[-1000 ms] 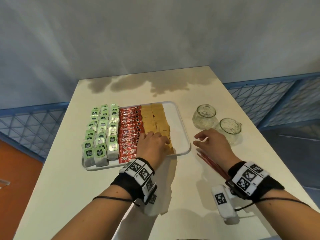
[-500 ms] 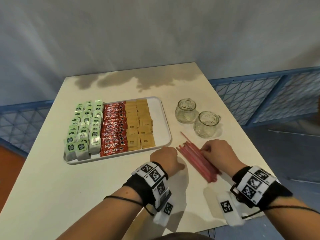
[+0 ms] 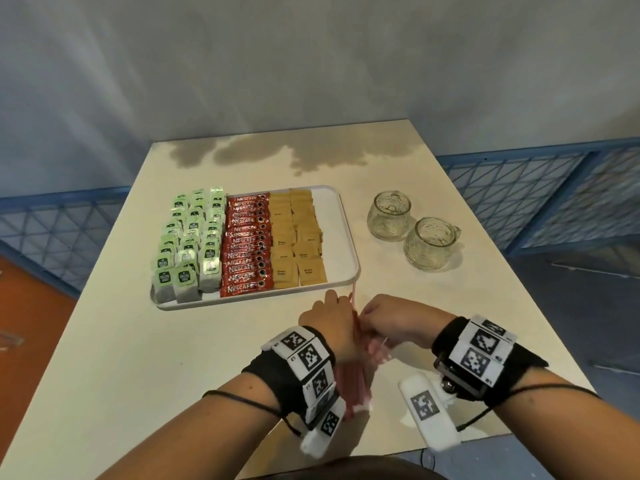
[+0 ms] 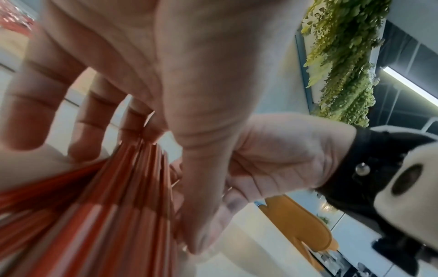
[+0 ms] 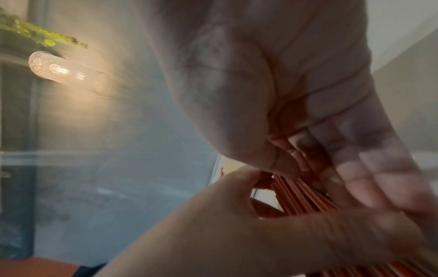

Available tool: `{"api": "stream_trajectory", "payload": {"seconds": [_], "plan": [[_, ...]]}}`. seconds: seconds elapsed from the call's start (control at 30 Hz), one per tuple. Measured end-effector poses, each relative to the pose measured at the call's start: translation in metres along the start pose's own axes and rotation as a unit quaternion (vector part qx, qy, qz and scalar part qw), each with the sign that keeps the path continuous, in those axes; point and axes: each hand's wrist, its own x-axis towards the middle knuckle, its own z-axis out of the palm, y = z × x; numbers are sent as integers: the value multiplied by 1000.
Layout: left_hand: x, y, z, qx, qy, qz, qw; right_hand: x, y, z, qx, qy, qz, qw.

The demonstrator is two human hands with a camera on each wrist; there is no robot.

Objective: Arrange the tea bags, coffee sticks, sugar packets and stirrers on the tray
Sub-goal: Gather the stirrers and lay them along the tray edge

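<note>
Currently, both hands are gathering the red stirrers (image 3: pixel 356 379) into one bundle above the table (image 3: pixel 138 358), just in front of the tray (image 3: pixel 348 237). The left hand (image 3: pixel 332 323) is curling its fingers around the bundle, and the right hand (image 3: pixel 391 318) is pinching the same bundle from the opposite side. To do this step well, the person should probably be squaring the ends and keeping the thin, smooth, slippery sticks parallel before laying them in the bare strip along the tray's right edge. The tea bags (image 3: pixel 190 244), glossy coffee sticks (image 3: pixel 246 244) and flat brown sugar packets (image 3: pixel 298 240) are lying in rows on the white, round-cornered tray.
</note>
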Motion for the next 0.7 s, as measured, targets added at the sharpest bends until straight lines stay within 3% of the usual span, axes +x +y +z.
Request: {"api": "stream_trajectory", "payload": {"seconds": [0.2,0.27,0.37,0.47,0.57,0.7], "plan": [[-9,-66,-3,52,0,62,997,14,-26,27,52,-57,-44,996],[-13,-85,-7,77,1,104,992,19,-31,28,29,-36,-76,996],[-20,-107,-13,86,15,127,988,25,-38,29,-23,52,-146,988],[-31,-132,-17,77,38,78,993,30,-49,37,-93,110,-202,969],[-42,-155,-22,104,31,9,994,37,-61,51,-175,125,-240,947],[-48,-169,-20,139,27,0,990,48,-74,70,-316,116,-260,905]]}}
